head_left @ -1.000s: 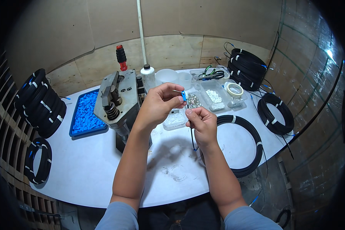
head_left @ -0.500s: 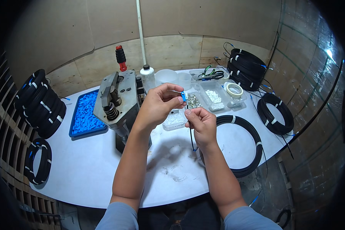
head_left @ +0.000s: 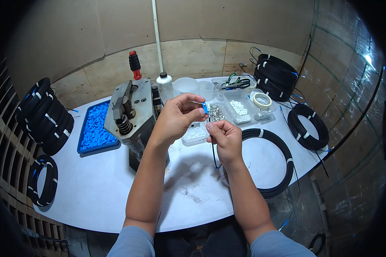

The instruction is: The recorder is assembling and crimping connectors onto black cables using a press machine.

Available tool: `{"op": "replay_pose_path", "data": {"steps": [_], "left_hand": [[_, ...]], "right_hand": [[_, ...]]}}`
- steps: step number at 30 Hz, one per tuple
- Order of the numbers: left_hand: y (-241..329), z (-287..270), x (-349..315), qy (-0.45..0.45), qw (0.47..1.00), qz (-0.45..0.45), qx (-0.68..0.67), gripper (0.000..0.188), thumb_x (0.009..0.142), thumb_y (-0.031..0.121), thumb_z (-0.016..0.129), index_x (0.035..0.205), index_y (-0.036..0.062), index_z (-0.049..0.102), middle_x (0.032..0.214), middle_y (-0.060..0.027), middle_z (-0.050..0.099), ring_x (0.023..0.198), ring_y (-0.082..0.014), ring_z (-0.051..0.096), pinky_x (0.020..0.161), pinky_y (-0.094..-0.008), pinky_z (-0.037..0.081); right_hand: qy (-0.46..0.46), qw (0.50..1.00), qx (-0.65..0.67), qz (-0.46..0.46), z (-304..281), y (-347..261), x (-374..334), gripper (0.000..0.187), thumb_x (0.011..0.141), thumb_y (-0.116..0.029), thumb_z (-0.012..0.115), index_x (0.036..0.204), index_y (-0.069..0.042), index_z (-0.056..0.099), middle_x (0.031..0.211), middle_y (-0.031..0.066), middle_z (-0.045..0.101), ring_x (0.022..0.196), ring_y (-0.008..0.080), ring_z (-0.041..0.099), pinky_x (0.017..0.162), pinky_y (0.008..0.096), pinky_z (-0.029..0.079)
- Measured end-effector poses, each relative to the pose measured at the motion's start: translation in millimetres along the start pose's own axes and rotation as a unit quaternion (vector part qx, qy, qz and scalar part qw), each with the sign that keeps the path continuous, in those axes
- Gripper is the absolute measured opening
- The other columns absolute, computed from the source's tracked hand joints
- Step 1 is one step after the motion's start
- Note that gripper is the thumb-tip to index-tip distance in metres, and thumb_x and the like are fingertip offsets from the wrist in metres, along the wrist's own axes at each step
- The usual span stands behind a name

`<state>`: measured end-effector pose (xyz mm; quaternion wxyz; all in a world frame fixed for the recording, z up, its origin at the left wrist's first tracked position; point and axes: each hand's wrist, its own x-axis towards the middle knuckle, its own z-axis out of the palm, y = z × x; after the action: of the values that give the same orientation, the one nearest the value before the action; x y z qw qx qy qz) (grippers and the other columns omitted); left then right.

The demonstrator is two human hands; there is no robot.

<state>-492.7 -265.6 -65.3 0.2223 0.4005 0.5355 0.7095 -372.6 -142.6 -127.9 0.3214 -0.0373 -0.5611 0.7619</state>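
Between the thumb and fingertips of my left hand (head_left: 182,115) is a small blue connector (head_left: 205,108). My right hand (head_left: 225,139) pinches a thin black cable (head_left: 214,155) just below it. The cable's upper end reaches up to the connector; whether it sits inside cannot be made out. Its lower part hangs beneath my right hand, with a bit of blue at the bottom. Both hands are raised over the table, close together. Behind them stands a clear bin of small metal parts (head_left: 217,112), partly hidden by my fingers.
Left of my hands stands a metal press (head_left: 135,109), then a blue tray (head_left: 99,150) of blue pieces. A coil of black cable (head_left: 287,171) lies at right; stacked coils (head_left: 276,77) stand behind. Bins hold white parts (head_left: 239,109), a tape roll (head_left: 262,101) and pliers (head_left: 236,84).
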Motion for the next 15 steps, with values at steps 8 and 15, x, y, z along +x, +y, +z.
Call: {"op": "replay_pose_path", "data": {"steps": [8, 15], "left_hand": [[-0.9, 0.0, 0.0, 0.001, 1.000, 0.001, -0.003, 0.026, 0.092, 0.004, 0.074, 0.115, -0.0021, 0.065, 0.102, -0.0095, 0.072, 0.092, -0.0158, 0.071, 0.085, -0.0311, 0.059], [-0.8, -0.2, 0.0, 0.001, 1.000, -0.001, 0.002, 0.026, 0.092, 0.004, 0.073, 0.116, -0.0032, 0.065, 0.102, -0.0098, 0.072, 0.091, -0.0155, 0.071, 0.085, -0.0306, 0.059]], "right_hand": [[0.002, 1.000, 0.000, -0.004, -0.2, 1.4, 0.4, 0.016, 0.094, -0.014, 0.075, 0.092, 0.001, 0.069, 0.075, 0.0025, 0.070, 0.063, 0.0062, 0.063, 0.058, 0.0191, 0.049], [-0.001, 1.000, 0.004, -0.006, 0.4, 1.1, 0.1, 0.016, 0.094, -0.014, 0.075, 0.092, 0.001, 0.069, 0.076, 0.0026, 0.070, 0.063, 0.0056, 0.063, 0.059, 0.0192, 0.050]]}}
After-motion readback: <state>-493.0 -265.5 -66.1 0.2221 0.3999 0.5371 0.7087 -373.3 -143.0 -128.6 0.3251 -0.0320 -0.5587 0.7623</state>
